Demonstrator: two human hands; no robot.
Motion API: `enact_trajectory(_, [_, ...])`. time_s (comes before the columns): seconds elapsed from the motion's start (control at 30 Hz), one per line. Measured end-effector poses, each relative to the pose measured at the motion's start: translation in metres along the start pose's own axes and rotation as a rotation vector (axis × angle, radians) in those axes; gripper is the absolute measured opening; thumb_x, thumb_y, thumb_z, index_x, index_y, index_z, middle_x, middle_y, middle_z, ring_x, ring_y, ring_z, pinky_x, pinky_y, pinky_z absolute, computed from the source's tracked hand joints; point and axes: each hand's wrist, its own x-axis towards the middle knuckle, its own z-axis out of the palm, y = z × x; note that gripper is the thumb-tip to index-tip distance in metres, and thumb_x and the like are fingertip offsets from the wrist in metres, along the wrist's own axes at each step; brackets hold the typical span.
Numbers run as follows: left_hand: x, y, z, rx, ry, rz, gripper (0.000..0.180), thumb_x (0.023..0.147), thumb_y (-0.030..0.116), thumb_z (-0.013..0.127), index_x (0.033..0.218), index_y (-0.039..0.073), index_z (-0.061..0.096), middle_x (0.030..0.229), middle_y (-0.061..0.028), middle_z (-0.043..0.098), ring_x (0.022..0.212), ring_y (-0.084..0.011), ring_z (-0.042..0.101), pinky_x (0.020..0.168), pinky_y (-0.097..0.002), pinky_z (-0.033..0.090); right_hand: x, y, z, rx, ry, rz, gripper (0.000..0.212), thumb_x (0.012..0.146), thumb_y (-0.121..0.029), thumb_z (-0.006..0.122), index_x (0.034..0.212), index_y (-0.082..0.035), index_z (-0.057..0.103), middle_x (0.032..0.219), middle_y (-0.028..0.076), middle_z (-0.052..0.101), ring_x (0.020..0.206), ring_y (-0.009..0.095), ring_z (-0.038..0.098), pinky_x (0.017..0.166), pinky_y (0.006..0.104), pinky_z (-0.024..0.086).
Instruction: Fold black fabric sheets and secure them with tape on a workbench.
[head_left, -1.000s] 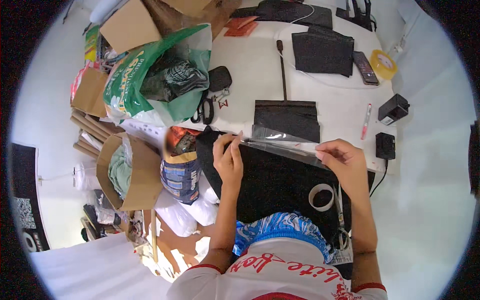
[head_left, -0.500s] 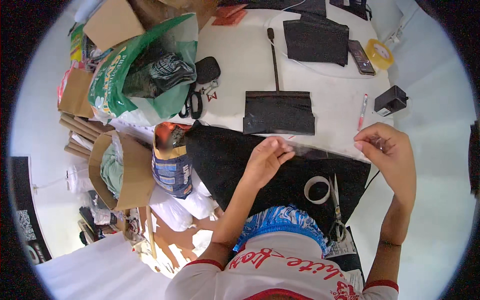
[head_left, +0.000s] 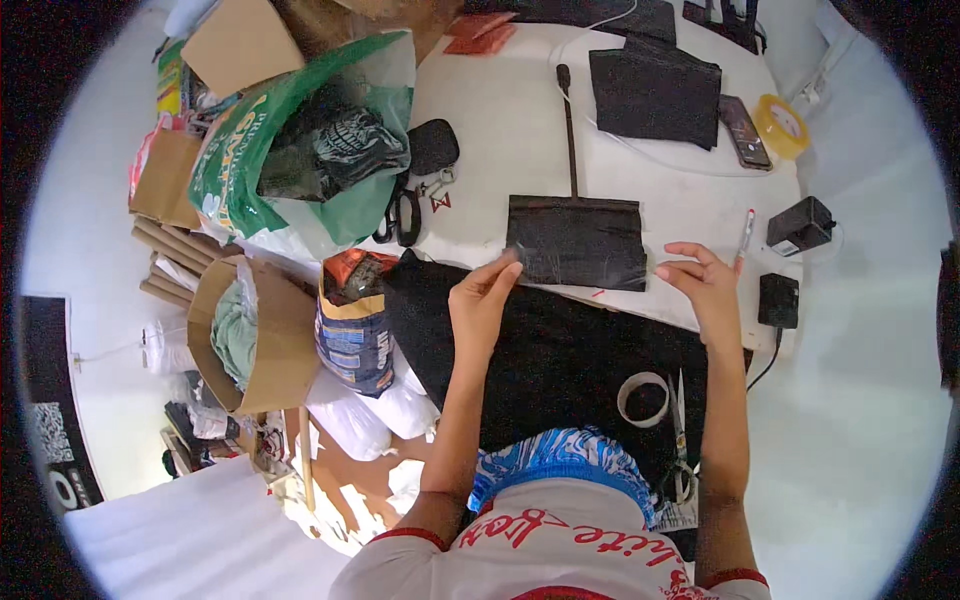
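Fingertips of the left hand (head_left: 483, 300) pinch the near left corner of a flat black plastic pouch (head_left: 577, 241) on the white counter (head_left: 500, 130); the right hand (head_left: 703, 282), fingers spread, rests beside its right edge. Beyond, a green plastic bag (head_left: 260, 150) holds dark cloth.

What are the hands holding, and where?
The left hand pinches the black packet at its lower left corner. The right hand is beside its right edge, fingers spread, holding nothing.
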Motion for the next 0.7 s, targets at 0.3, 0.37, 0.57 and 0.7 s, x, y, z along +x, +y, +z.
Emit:
enact_trajectory(0.3, [0.053,-0.004,-0.017,0.017,-0.079,-0.102,0.017,0.084,0.015,0.067,0.093,0.000,0.063,0.079,0.0003,0.061,0.074,-0.0067,0.055,0.072,-0.0211,0.046,0.032,0.008,0.020,0.066,0.080,-0.014,0.012,0.079,-0.006,0.067,0.089,0.000,0.064,0.086,0.004,0.065,0.082,0.010,0.058,0.077,0.0226,0.044])
enact_trajectory(0.37, [0.062,-0.008,-0.010,0.030,-0.065,-0.095,0.018,0.086,0.018,0.065,0.089,0.001,0.063,0.079,0.0006,0.061,0.074,-0.0071,0.055,0.072,-0.0221,0.046,0.045,0.011,0.023,0.086,0.087,-0.010,0.012,0.079,-0.005,0.066,0.089,-0.001,0.064,0.084,0.003,0.063,0.080,0.010,0.056,0.076,0.0221,0.044])
enact_trajectory(0.57, [0.086,-0.024,0.008,0.301,0.026,-0.017,0.023,0.085,0.021,0.067,0.091,-0.001,0.062,0.074,-0.0028,0.063,0.069,-0.0080,0.055,0.066,-0.0215,0.044,0.074,0.036,0.036,-0.090,0.259,-0.089,0.029,0.081,-0.002,0.063,0.107,-0.002,0.053,0.078,0.001,0.056,0.075,0.008,0.051,0.071,0.0214,0.041])
enact_trajectory(0.7, [0.097,-0.033,0.013,0.326,0.044,-0.020,0.029,0.083,0.019,0.069,0.102,-0.001,0.059,0.071,-0.0054,0.063,0.066,-0.0089,0.055,0.064,-0.0221,0.044,0.086,0.045,0.049,-0.098,0.343,-0.162,0.044,0.082,0.002,0.060,0.120,-0.004,0.038,0.074,0.001,0.054,0.072,0.007,0.049,0.069,0.0212,0.040])
